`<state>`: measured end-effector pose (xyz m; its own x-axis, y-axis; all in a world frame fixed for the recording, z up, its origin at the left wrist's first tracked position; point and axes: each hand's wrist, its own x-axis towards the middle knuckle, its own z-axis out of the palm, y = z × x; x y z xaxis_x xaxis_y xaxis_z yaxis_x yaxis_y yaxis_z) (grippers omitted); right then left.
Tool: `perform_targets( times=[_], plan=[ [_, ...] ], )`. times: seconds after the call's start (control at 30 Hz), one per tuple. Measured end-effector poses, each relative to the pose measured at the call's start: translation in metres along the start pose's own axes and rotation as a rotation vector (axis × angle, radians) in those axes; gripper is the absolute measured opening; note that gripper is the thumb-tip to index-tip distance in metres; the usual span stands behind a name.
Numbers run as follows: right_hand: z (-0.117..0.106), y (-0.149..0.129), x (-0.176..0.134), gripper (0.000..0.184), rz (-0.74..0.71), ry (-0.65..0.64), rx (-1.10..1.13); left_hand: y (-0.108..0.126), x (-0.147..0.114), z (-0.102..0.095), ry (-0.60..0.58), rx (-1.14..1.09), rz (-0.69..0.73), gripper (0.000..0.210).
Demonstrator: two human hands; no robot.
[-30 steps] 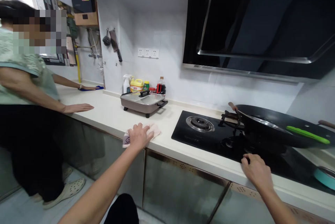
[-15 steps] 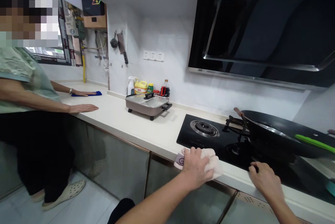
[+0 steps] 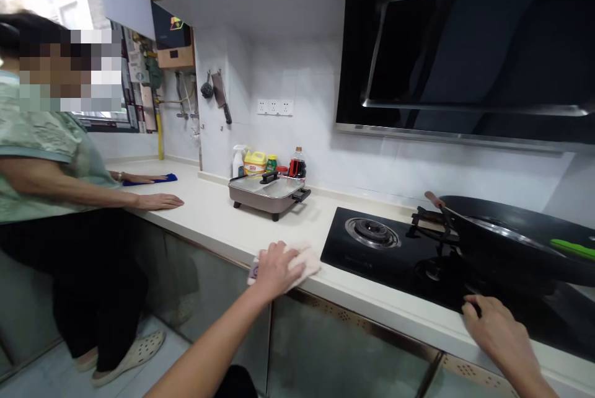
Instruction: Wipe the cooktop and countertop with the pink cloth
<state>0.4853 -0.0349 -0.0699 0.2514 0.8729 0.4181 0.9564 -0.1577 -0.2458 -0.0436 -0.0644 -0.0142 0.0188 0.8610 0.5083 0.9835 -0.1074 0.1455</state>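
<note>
Left hand [image 3: 277, 271], lower centre, spreads its fingers on a swirl-labelled cloth [image 3: 307, 261]; right hand [image 3: 499, 328], lower right, curls its fingers, grip unclear; mid-frame, a yellow jug [image 3: 255, 163] bears illegible red lettering.

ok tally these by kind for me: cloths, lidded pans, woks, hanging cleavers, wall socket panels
Cloths: 2 (pale pink cloth under the left hand, blue cloth under the other person's hand)
Lidded pan: 1
Wok: 1
Hanging cleaver: 1
Wall socket panels: 3
Total: 8
</note>
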Motion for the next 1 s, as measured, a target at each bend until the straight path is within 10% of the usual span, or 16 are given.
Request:
perform_targets(
  times=[0.2, 0.4, 0.6, 1.0],
  plan=[
    [0.000, 0.001, 0.000, 0.056, -0.003, -0.005, 0.022, -0.080, 0.052, -0.020, -0.138, 0.158, -0.307, 0.054],
    [0.004, 0.005, -0.002, 0.054, -0.019, 0.037, 0.025, -0.102, 0.096, -0.012, -0.188, 0.232, -0.408, 0.064],
    [0.003, 0.007, -0.002, 0.052, -0.015, 0.032, 0.052, -0.064, 0.107, 0.004, -0.237, 0.208, -0.278, 0.088],
    [-0.005, 0.000, -0.006, 0.049, -0.035, 0.056, 0.010, 0.035, 0.174, 0.062, -0.245, 0.137, -0.100, 0.056]
  ],
)
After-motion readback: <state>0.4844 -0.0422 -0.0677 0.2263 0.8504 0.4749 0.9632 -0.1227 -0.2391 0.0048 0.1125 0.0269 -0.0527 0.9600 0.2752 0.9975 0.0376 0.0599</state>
